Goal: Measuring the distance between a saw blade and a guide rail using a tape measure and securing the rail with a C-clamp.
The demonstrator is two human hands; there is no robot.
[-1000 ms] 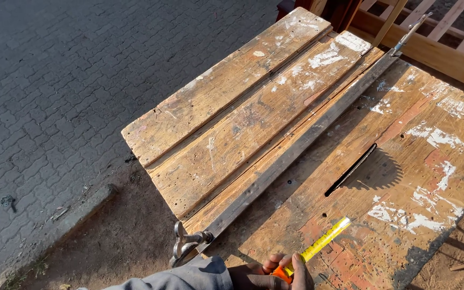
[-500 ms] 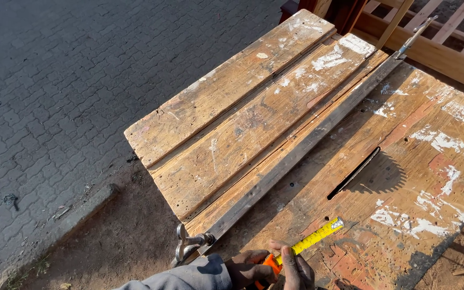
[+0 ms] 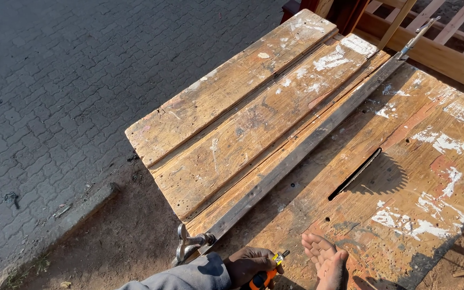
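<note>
A paint-flecked wooden table point(image 3: 296, 139) stands beside grey paving point(image 3: 55, 80), a long metal rail point(image 3: 302, 150) clamped across its boards near a saw blade point(image 3: 356, 173) rising edge-on from its slot. At the near edge, the left hand point(image 3: 248, 264) closes around an orange-and-yellow tape measure point(image 3: 267, 275); the right hand point(image 3: 326, 259) hovers just beside it, fingers spread and palm open.
</note>
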